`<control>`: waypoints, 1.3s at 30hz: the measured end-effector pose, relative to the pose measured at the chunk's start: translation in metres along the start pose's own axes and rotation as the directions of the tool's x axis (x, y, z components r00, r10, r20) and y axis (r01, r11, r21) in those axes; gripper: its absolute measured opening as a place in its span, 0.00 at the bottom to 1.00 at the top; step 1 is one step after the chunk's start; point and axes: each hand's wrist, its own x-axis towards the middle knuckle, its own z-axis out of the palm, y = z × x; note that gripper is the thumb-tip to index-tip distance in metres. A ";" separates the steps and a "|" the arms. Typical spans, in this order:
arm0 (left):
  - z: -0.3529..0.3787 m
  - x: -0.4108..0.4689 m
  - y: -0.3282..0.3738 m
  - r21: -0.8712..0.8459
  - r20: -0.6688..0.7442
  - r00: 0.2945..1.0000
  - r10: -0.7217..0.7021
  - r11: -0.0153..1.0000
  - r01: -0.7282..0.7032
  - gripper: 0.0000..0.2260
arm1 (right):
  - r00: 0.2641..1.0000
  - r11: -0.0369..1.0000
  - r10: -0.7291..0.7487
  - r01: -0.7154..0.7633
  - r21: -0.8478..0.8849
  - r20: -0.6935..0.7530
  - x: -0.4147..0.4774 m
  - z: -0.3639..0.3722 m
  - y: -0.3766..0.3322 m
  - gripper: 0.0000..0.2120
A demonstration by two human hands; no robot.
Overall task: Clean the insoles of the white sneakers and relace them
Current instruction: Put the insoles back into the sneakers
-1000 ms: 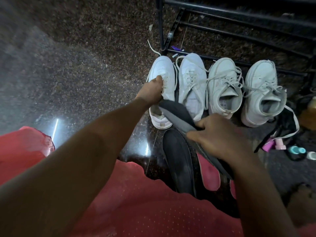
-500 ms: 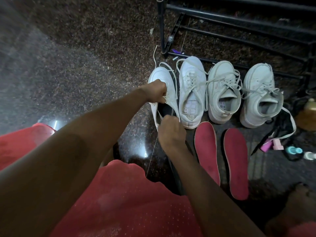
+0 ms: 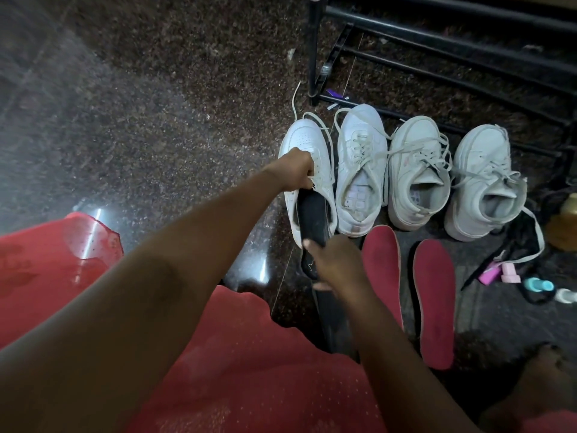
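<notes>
Reaching out from above a red cloth (image 3: 46, 260) spread at the left, the left hand (image 3: 295, 171) had its fingers curled round the tongue and upper edge of the leftmost sneaker (image 3: 304, 142), gripping it at the mouth. That shoe stood on the dark speckled floor (image 3: 156, 104), its loose lace (image 3: 295, 98) trailing away past the toe. Inside it lay the front part of a black insole (image 3: 312, 214), while the heel end stuck out over the back of the shoe. The right hand (image 3: 335, 264) pinched that protruding end, thumb on top; the fingers underneath were blurred and mostly hidden. A second black insole (image 3: 331, 310) lay flat on the floor under the right forearm. Just beside the first shoe stood the second sneaker (image 3: 362, 157), loosely laced and holding no insole: its opening showed a bare, pale grid-patterned footbed. Next came the third sneaker (image 3: 415, 170), laced, with a grey interior and a small patterned patch deep inside. The fourth sneaker (image 3: 480, 170) stood a little apart, its mouth lined in grey; whether an insole sat in it could not be told. In front of these shoes a red insole (image 3: 382, 267) and another red insole (image 3: 434, 295) lay side by side on the floor, outside any shoe. Behind the row stood a black rack (image 3: 437, 35). At the far right lay a pink bottle (image 3: 490, 275) and a teal bottle (image 3: 538, 284), with a bare foot (image 3: 543, 385) near the lower corner.
</notes>
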 end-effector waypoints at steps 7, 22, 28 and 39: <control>-0.001 -0.001 0.000 -0.051 -0.004 1.000 -0.004 0.999 0.003 0.12 | 0.973 0.997 -0.013 -0.005 -0.079 -0.230 0.012 0.005 -0.013 0.07; 0.010 -0.007 -0.002 -0.122 -0.064 0.998 -0.028 0.992 0.020 0.14 | 0.964 0.959 0.010 -0.085 -0.270 -0.265 0.057 -0.019 -0.024 0.18; 0.010 -0.006 -0.003 -0.110 -0.074 0.997 -0.019 0.994 0.011 0.14 | 0.965 0.947 -0.013 -0.072 -0.314 -0.260 0.058 0.002 -0.035 0.16; 0.023 -0.016 -0.002 -0.058 -0.130 0.989 -0.077 0.996 0.070 0.12 | 0.889 0.675 -0.386 0.089 -0.733 -0.248 0.048 -0.006 -0.025 0.11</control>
